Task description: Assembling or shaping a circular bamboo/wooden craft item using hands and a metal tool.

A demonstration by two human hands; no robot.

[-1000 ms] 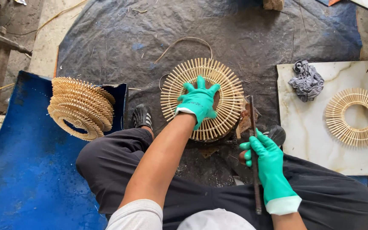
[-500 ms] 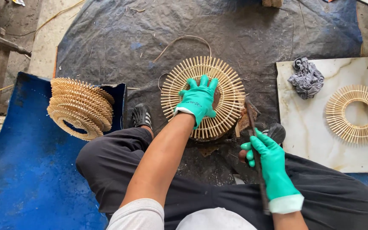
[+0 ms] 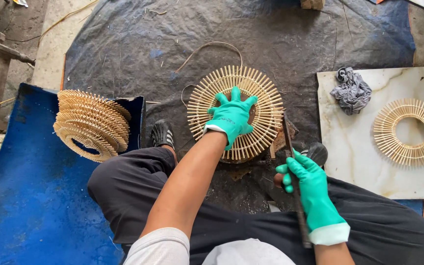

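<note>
The left hand (image 3: pixel 231 117), in a green glove, lies flat with fingers spread, palm down, its bare forearm stretched forward. The right hand (image 3: pixel 306 179), gloved alike, is curled in a fist, wrist drawn back near the knee.

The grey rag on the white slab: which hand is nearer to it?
Right. The right hand, gripping a blade, sits below-left of the grey rag; the left hand presses the stick ring farther left.

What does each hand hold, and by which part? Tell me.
The right hand grips a long blade by its handle end. The left hand lies flat on the round stick ring, pressing rather than grasping.
</note>
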